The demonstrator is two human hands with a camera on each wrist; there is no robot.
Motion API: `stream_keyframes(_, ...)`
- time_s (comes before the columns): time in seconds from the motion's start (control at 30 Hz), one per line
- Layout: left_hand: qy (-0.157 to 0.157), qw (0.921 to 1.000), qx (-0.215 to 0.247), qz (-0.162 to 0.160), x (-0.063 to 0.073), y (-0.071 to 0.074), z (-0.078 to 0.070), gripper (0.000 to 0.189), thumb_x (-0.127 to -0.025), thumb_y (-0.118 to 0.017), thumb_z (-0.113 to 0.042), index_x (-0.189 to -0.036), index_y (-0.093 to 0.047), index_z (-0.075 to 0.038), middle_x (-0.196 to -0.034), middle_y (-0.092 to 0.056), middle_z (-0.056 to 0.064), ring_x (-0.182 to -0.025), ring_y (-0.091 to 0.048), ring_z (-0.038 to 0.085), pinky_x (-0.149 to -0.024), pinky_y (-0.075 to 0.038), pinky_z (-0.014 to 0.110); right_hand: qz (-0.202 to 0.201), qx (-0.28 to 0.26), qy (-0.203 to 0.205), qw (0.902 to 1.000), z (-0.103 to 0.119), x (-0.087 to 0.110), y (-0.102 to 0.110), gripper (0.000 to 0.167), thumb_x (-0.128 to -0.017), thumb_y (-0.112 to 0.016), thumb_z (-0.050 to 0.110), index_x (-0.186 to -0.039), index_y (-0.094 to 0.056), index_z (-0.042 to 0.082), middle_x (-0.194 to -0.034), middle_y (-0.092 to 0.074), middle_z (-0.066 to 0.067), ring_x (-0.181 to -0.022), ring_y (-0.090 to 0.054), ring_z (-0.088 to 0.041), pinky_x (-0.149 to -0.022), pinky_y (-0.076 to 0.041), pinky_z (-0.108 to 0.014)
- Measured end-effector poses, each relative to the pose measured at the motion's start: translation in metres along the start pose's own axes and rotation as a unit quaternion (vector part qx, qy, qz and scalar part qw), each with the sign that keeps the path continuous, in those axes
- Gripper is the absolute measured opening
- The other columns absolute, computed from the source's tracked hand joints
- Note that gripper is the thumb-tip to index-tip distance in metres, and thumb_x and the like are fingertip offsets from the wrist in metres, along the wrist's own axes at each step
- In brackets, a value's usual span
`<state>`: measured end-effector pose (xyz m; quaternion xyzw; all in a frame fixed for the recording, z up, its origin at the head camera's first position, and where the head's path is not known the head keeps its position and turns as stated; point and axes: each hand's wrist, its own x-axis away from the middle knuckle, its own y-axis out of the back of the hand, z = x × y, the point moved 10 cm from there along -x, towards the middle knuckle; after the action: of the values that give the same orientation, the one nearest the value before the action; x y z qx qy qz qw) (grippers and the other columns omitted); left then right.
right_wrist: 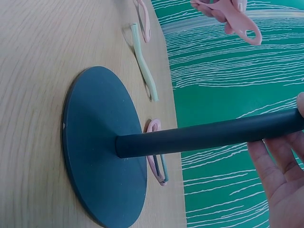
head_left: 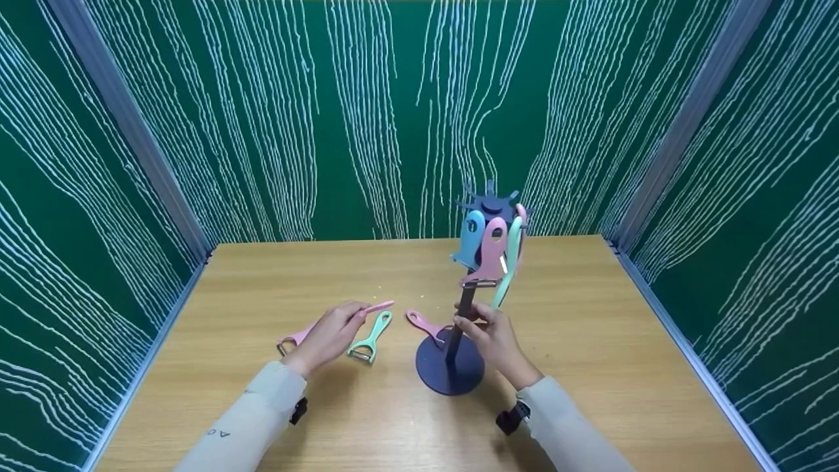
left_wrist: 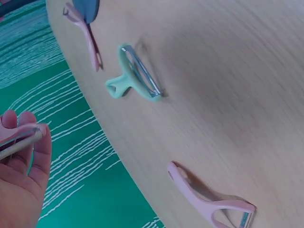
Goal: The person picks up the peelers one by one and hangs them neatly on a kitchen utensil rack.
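My left hand [head_left: 333,333] holds a pink peeler [right_wrist: 240,20] above the table, its looped handle end pointing toward the stand. With its fingers and thumb, my right hand [head_left: 493,337] grips the post [head_left: 463,308] of a dark blue stand [head_left: 452,373]. From the hooks of its top ring [head_left: 491,204] hang a blue peeler [head_left: 470,239], a pink peeler [head_left: 493,249], a mint green peeler [head_left: 512,255] and another pink one partly hidden behind. In the left wrist view, the head of the held peeler [left_wrist: 19,133] lies against the fingers.
On the table [head_left: 262,419] lie a mint green peeler [head_left: 372,337] left of the stand, a pink peeler [head_left: 423,322] beside its base, and another pink peeler [left_wrist: 204,202], partly covered by the left hand in the head view. Green walls with white lines surround the table.
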<state>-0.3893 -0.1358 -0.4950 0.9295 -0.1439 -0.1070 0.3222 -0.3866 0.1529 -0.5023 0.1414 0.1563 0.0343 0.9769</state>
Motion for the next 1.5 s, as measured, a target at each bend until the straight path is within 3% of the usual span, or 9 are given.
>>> stream_keyframes(0.13,-0.028,0.9994,-0.003,-0.023,-0.002,0.005,-0.008,0.036,-0.116,-0.053,-0.027,-0.142,-0.07,-0.009,-0.139,-0.07,0.011,-0.132,-0.065,0.032,-0.116,-0.051,0.056,0.0,-0.006,0.007,1.0,0.0,0.0,0.0,0.024,-0.103,-0.071,0.0,-0.126,-0.076,-0.002,-0.11,-0.076,-0.017,-0.1,-0.072,-0.021,-0.086,-0.062,-0.022)
stream_keyframes(0.27,-0.047,0.9983,0.012,-0.033,-0.005,0.009,-0.016,0.032,-0.115,-0.056,-0.023,-0.139,-0.071,-0.01,-0.127,-0.071,0.008,-0.115,-0.064,0.026,-0.106,-0.053,0.048,0.004,-0.012,0.008,0.9999,0.0,-0.001,0.0,0.024,-0.103,-0.07,-0.001,-0.126,-0.075,-0.003,-0.112,-0.076,-0.02,-0.1,-0.073,-0.024,-0.085,-0.061,-0.019)
stream_keyframes(0.6,-0.024,0.9984,0.033,-0.039,-0.011,0.015,-0.026,0.036,-0.111,-0.065,-0.022,-0.145,-0.066,-0.01,-0.125,-0.068,0.006,-0.11,-0.061,0.023,-0.101,-0.055,0.038,0.008,-0.015,-0.001,0.9999,0.0,0.0,0.0,0.026,-0.104,-0.07,0.001,-0.129,-0.075,-0.001,-0.116,-0.075,-0.02,-0.103,-0.071,-0.023,-0.087,-0.062,-0.021)
stream_keyframes(0.83,-0.019,0.9952,0.086,-0.043,-0.017,0.022,-0.034,0.037,-0.107,-0.07,-0.014,-0.143,-0.066,-0.009,-0.124,-0.065,0.011,-0.093,-0.064,0.021,-0.072,-0.057,0.022,0.006,-0.017,0.003,0.9998,-0.001,-0.001,0.0,0.024,-0.104,-0.07,0.001,-0.127,-0.075,-0.002,-0.112,-0.075,-0.019,-0.102,-0.071,-0.022,-0.086,-0.061,-0.02)
stream_keyframes(0.93,-0.025,0.9946,0.08,-0.062,-0.019,0.028,-0.04,0.037,-0.105,-0.072,-0.011,-0.142,-0.067,-0.008,-0.125,-0.066,0.011,-0.1,-0.065,0.023,-0.083,-0.061,0.026,0.007,-0.019,0.003,0.9998,-0.002,-0.001,0.0,0.024,-0.104,-0.071,0.001,-0.127,-0.075,-0.001,-0.111,-0.076,-0.018,-0.102,-0.071,-0.022,-0.086,-0.062,-0.021)
stream_keyframes(1.0,-0.028,0.994,0.072,-0.077,-0.02,0.033,-0.045,0.036,-0.104,-0.074,-0.011,-0.14,-0.069,-0.008,-0.126,-0.067,0.01,-0.11,-0.064,0.024,-0.098,-0.061,0.035,0.007,-0.021,0.006,0.9997,-0.001,-0.001,0.0,0.024,-0.103,-0.071,0.001,-0.127,-0.075,-0.001,-0.111,-0.076,-0.018,-0.101,-0.071,-0.021,-0.086,-0.062,-0.021)
stream_keyframes(1.1,-0.035,0.9921,0.076,-0.093,-0.022,0.039,-0.052,0.036,-0.102,-0.076,-0.011,-0.138,-0.07,-0.007,-0.125,-0.068,0.01,-0.113,-0.065,0.026,-0.108,-0.059,0.048,0.008,-0.02,0.012,0.9997,-0.001,-0.001,0.0,0.024,-0.103,-0.071,0.0,-0.126,-0.075,-0.003,-0.11,-0.076,-0.02,-0.099,-0.071,-0.017,-0.085,-0.062,-0.021)
stream_keyframes(1.33,-0.071,0.9875,0.079,-0.117,-0.029,0.051,-0.074,0.037,-0.1,-0.079,-0.011,-0.136,-0.072,-0.005,-0.12,-0.069,0.012,-0.11,-0.066,0.025,-0.106,-0.059,0.049,0.007,-0.012,0.021,0.9997,0.001,-0.001,0.0,0.024,-0.103,-0.07,-0.002,-0.126,-0.075,-0.005,-0.112,-0.076,-0.023,-0.096,-0.07,-0.011,-0.084,-0.062,-0.02)
stream_keyframes(1.5,-0.089,0.9861,0.065,-0.124,-0.031,0.055,-0.086,0.037,-0.101,-0.078,-0.012,-0.137,-0.071,-0.004,-0.119,-0.068,0.01,-0.107,-0.066,0.023,-0.098,-0.061,0.042,0.01,-0.013,0.025,0.9996,0.002,-0.001,-0.001,0.024,-0.103,-0.07,-0.001,-0.126,-0.075,-0.005,-0.112,-0.076,-0.022,-0.098,-0.07,-0.011,-0.085,-0.062,-0.02)
